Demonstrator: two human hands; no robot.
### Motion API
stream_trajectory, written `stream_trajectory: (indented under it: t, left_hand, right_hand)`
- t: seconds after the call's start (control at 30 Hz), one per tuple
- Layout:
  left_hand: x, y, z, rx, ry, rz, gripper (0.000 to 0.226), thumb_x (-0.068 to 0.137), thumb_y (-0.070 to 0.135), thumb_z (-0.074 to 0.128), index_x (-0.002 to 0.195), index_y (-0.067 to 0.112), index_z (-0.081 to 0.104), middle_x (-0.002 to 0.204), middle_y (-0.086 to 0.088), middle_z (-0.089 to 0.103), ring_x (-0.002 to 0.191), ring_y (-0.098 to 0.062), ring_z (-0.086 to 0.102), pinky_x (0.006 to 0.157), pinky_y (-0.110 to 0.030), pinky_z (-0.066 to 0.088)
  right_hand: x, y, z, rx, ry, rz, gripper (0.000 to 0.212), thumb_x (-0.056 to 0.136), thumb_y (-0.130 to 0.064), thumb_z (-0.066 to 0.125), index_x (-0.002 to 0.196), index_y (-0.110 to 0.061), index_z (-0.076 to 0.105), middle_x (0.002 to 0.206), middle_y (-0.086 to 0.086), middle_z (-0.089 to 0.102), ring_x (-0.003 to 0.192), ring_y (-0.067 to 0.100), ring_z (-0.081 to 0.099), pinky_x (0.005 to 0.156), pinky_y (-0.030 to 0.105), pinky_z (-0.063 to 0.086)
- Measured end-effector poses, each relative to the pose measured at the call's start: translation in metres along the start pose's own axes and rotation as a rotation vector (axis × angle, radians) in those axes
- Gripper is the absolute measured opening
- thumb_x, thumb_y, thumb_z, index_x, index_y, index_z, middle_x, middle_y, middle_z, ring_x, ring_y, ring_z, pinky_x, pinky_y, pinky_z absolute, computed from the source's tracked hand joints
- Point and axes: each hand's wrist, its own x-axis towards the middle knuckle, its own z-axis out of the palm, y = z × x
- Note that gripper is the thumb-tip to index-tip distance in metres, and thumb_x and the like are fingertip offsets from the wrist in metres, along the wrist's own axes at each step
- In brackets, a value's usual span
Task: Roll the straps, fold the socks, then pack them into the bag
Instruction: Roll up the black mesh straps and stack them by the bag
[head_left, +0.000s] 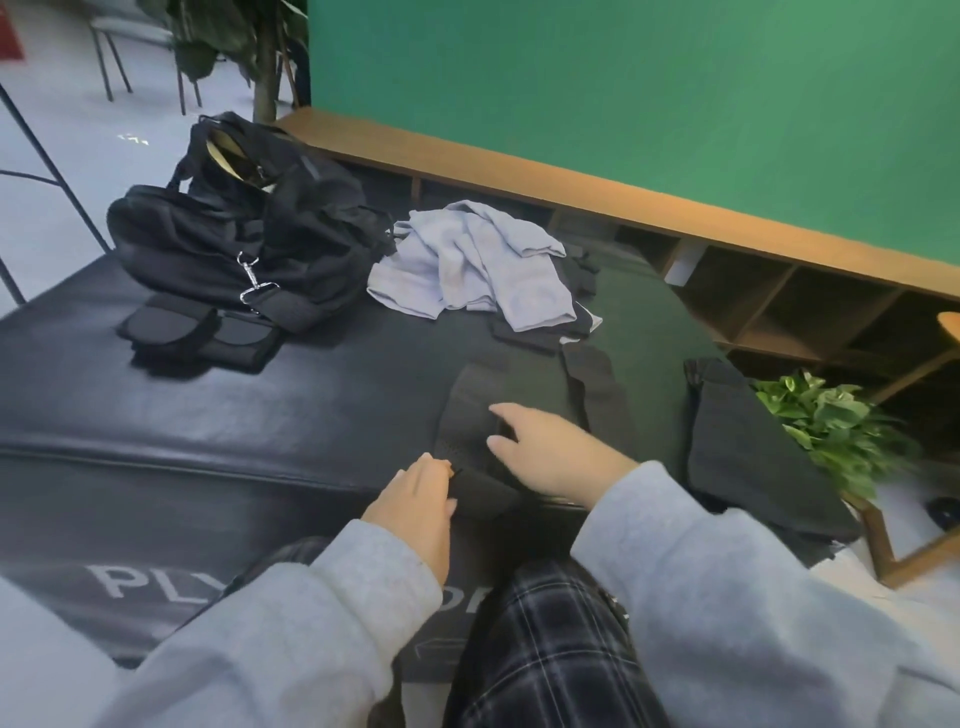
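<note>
Two hands work on a wide black padded bench (156, 415). The left hand (418, 499) pinches the rolled end of a flat black fabric strap (483, 415). The right hand (550, 452) lies on that strap with its fingers spread out. Far back on the left sits a soft black fabric bag (234, 234) with a shiny metal clip (252, 283). Just beside the bag lies a messy pile of light blue socks (478, 260). Two rolled black straps (197, 332) rest in front of the bag.
</note>
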Motion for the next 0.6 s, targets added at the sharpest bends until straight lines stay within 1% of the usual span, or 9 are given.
stream_trajectory:
  t: [0.07, 0.17, 0.23, 0.3, 0.37, 0.43, 0.53, 0.6]
  left_hand:
    - [-0.009, -0.004, -0.001, 0.019, 0.028, 0.004, 0.037, 0.1, 0.024, 0.038, 0.136, 0.018, 0.032, 0.147, 0.003, 0.031, 0.135, -0.014, 0.032, 0.104, -0.023, 0.032]
    - [-0.009, 0.001, -0.008, -0.014, 0.049, -0.005, 0.031, 0.098, 0.027, 0.042, 0.129, 0.02, 0.039, 0.138, 0.004, 0.041, 0.126, -0.011, 0.041, 0.095, -0.02, 0.035]
    - [-0.006, -0.002, -0.004, -0.012, 0.042, 0.009, 0.033, 0.099, 0.03, 0.04, 0.131, 0.021, 0.038, 0.139, 0.004, 0.041, 0.127, -0.011, 0.038, 0.096, -0.019, 0.032]
    - [-0.005, -0.005, -0.006, -0.005, 0.053, 0.019, 0.037, 0.1, 0.031, 0.036, 0.135, 0.021, 0.036, 0.144, 0.004, 0.036, 0.135, -0.013, 0.029, 0.102, -0.021, 0.027]
    - [-0.002, -0.008, -0.006, -0.006, 0.043, 0.013, 0.038, 0.1, 0.031, 0.034, 0.137, 0.021, 0.036, 0.15, 0.003, 0.03, 0.142, -0.015, 0.019, 0.108, -0.023, 0.021]
    - [0.0, -0.008, -0.007, -0.023, 0.073, 0.028, 0.036, 0.1, 0.03, 0.033, 0.135, 0.02, 0.039, 0.151, 0.003, 0.029, 0.143, -0.016, 0.017, 0.11, -0.023, 0.018]
    - [0.003, -0.013, -0.005, -0.043, 0.134, 0.045, 0.027, 0.1, 0.028, 0.035, 0.121, 0.018, 0.048, 0.143, 0.002, 0.041, 0.14, -0.014, 0.022, 0.112, -0.02, 0.012]
    - [0.006, -0.018, -0.002, -0.056, 0.178, 0.056, 0.021, 0.098, 0.026, 0.038, 0.109, 0.019, 0.054, 0.131, 0.002, 0.052, 0.138, -0.013, 0.029, 0.113, -0.021, 0.009]
  right_hand:
    - [-0.005, -0.003, 0.013, 0.077, 0.037, -0.001, 0.054, 0.101, -0.029, 0.038, 0.15, -0.018, 0.019, 0.153, 0.004, 0.03, 0.139, 0.02, 0.029, 0.109, 0.028, 0.024]
    - [-0.002, -0.001, 0.028, 0.09, 0.072, -0.002, 0.054, 0.102, -0.03, 0.036, 0.151, -0.019, 0.016, 0.156, 0.001, 0.023, 0.145, 0.018, 0.014, 0.116, 0.038, 0.016]
    - [0.004, 0.006, 0.035, 0.027, 0.085, -0.009, 0.053, 0.102, -0.032, 0.034, 0.151, -0.021, 0.016, 0.158, -0.004, 0.015, 0.146, 0.016, 0.006, 0.118, 0.039, 0.009]
    - [0.008, 0.014, 0.042, -0.01, 0.121, -0.031, 0.053, 0.102, -0.037, 0.033, 0.15, -0.024, 0.017, 0.158, -0.008, 0.011, 0.146, 0.012, 0.002, 0.118, 0.037, 0.004]
    - [0.012, 0.02, 0.046, -0.008, 0.198, -0.052, 0.054, 0.1, -0.042, 0.035, 0.149, -0.026, 0.021, 0.157, -0.011, 0.015, 0.146, 0.009, 0.005, 0.117, 0.034, 0.005]
    - [0.015, 0.022, 0.049, 0.013, 0.29, -0.06, 0.055, 0.097, -0.047, 0.037, 0.148, -0.027, 0.026, 0.155, -0.011, 0.022, 0.145, 0.008, 0.01, 0.115, 0.03, 0.008]
    - [0.015, 0.018, 0.05, 0.081, 0.421, -0.052, 0.056, 0.093, -0.052, 0.045, 0.143, -0.028, 0.037, 0.15, -0.012, 0.035, 0.141, 0.007, 0.021, 0.111, 0.026, 0.013]
    - [0.012, 0.016, 0.052, 0.212, 0.486, -0.025, 0.051, 0.091, -0.046, 0.054, 0.138, -0.028, 0.044, 0.142, -0.013, 0.044, 0.136, 0.008, 0.031, 0.11, 0.026, 0.02]
